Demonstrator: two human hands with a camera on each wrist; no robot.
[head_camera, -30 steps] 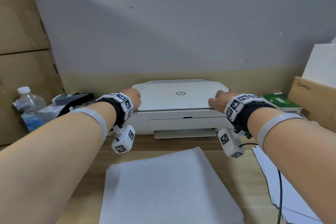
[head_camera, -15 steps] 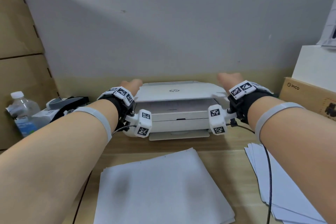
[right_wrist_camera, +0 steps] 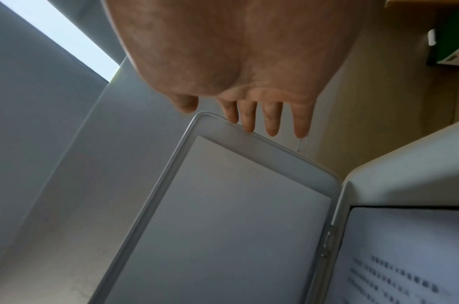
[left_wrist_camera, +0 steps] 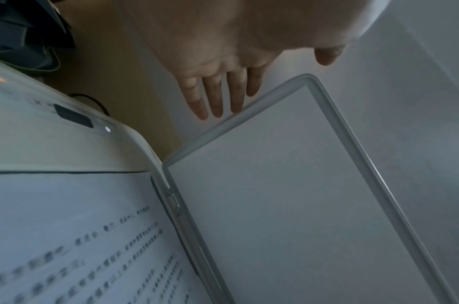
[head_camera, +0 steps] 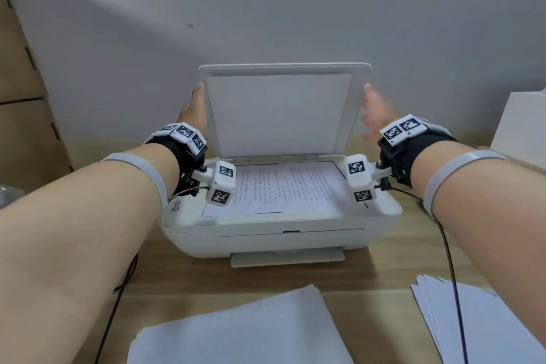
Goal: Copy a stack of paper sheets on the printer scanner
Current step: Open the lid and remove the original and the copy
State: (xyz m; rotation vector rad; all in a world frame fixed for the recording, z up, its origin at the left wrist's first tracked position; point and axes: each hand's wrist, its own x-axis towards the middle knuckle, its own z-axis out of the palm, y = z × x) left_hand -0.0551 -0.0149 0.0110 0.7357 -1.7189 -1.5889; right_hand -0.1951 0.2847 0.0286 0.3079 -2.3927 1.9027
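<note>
so the wall (head_camera: 266, 9) fills the whole back and the wooden desk (head_camera: 369, 281) runs across the bottom, with the white printer (head_camera: 280, 233) sitting in the middle of it, pushed up near the wall. its scanner lid (head_camera: 280, 112) is standing almost upright, hinged at the back edge, pale underside facing the camera. on the scanner bed under it there's a printed sheet (head_camera: 283, 189) lying flat, lines of text up, too blurry to read. closer to the camera a stack of blank paper (head_camera: 236, 334) lies on the desk in front of the printer, and another fanned pile of sheets (head_camera: 484, 322) is off to the right with a black cable crossing it. cardboard boxes (head_camera: 20, 97) are stacked along the left edge. left hand (head_camera: 193, 108) is at the lid's left edge, fingers (left_wrist_camera: 215, 98) straight and close together, tips right by the rim, can't tell if they actually touch. right hand (head_camera: 376, 112) is by the right edge, fingers (right_wrist_camera: 272, 117) straight and a bit spread, one or two tips meeting the rim near the top corner, nothing gripped.
</note>
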